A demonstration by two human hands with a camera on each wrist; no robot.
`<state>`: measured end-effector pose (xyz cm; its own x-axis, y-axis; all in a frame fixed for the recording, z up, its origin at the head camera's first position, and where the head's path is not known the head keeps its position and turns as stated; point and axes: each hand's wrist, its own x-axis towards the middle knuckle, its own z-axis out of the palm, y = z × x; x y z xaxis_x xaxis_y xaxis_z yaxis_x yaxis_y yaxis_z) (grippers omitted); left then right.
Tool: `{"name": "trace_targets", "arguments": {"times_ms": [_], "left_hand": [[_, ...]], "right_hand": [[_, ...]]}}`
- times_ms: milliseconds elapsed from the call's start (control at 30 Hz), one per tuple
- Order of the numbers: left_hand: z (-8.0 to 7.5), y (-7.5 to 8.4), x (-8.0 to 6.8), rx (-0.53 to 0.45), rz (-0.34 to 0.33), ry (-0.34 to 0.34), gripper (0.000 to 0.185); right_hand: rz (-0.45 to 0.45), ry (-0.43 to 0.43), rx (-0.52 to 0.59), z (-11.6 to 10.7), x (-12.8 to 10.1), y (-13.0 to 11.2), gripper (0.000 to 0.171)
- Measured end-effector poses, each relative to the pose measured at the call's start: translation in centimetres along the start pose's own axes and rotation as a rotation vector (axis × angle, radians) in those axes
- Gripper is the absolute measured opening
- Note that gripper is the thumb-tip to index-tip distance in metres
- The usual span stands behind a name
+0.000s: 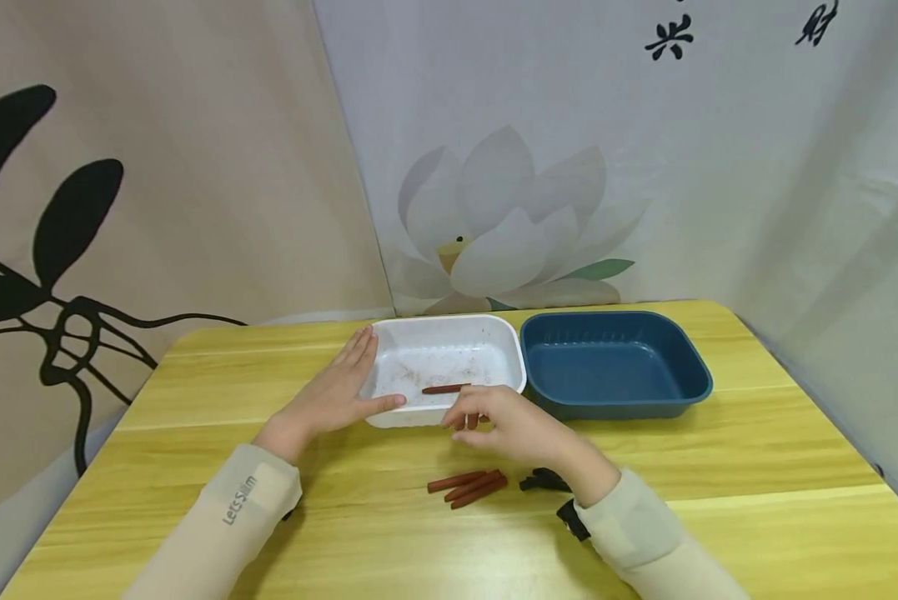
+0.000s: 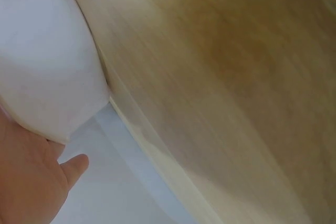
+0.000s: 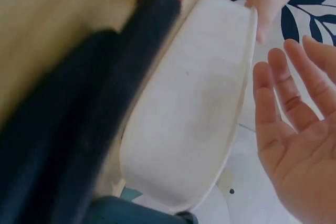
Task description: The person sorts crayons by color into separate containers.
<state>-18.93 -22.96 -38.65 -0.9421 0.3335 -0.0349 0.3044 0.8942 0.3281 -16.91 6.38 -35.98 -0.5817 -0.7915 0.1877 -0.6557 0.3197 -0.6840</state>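
Left hand (image 1: 336, 398): I see flat, straight fingers steadying the white rectangular plastic tray (image 1: 486, 337) by its left wall.
Tray: one reddish-brown stick (image 1: 445, 388) lies inside.
Right hand (image 1: 510, 425): loosely spread at the tray's front rim, holding nothing.
Table: three more sticks (image 1: 469, 487) near my right wrist.
Far right: dark blue plastic tray (image 1: 614, 362).

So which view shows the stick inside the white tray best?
The head view: the stick lies whole on the white tray floor. Both wrist views show only the tray's outer wall, not that stick.
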Motion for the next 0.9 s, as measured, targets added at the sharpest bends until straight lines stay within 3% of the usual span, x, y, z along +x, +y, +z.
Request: {"name": "trace_targets", "arguments": {"times_ms": [467, 900], "left_hand": [[-0.1, 0.0, 0.0, -0.006, -0.004, -0.008, 0.113], [-0.1, -0.1, 0.0, 0.002, 0.003, -0.009, 0.112]], "right_hand": [[-0.003, -0.186, -0.073, 2.4, 0.3, 0.4, 0.015], [0.104, -0.304, -0.133, 2.9, 1.0, 0.3, 0.011]]}}
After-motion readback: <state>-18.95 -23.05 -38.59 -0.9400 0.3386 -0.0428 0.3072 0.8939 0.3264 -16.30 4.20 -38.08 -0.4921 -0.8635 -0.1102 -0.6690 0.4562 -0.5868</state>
